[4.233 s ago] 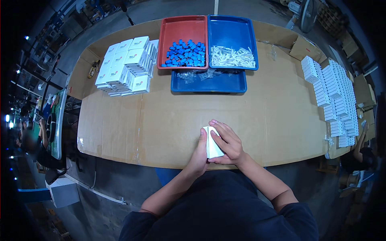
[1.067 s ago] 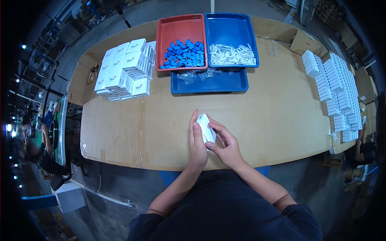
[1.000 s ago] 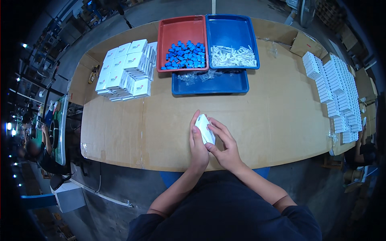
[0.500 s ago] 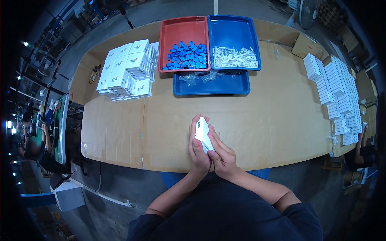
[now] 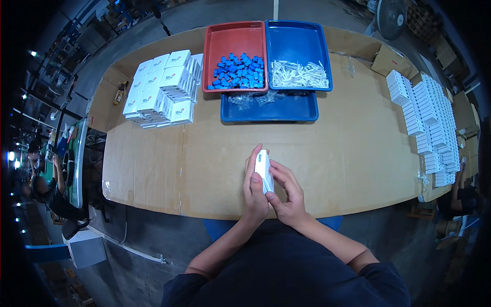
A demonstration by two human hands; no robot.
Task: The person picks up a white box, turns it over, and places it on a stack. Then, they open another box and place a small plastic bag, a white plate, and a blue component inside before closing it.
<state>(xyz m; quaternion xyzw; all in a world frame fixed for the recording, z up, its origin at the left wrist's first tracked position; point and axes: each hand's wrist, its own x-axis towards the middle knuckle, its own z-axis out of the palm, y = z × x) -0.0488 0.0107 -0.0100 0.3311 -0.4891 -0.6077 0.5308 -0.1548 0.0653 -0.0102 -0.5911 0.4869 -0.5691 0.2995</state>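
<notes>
A small white cardboard box (image 5: 263, 169) is held upright between my two hands, just above the near edge of the table. My left hand (image 5: 255, 192) wraps its left side, with the thumb along the near face and fingers behind. Against the box's right side rests my right hand (image 5: 289, 193), fingers bent and thumb near the lower end of the box. A flap or edge at that lower end looks slightly slanted; whether it is fully tucked in I cannot tell.
Stacked white boxes (image 5: 158, 92) stand at the back left. A red tray (image 5: 235, 38) holds blue pieces, a blue tray (image 5: 296, 41) white sticks, and a lower blue tray (image 5: 268, 113) clear bags. More boxes (image 5: 427, 128) line the right side. People work at both sides.
The box has turned in my hands, showing more of its narrow side. My right hand has loosened and shifted slightly right, its fingers more bent.
</notes>
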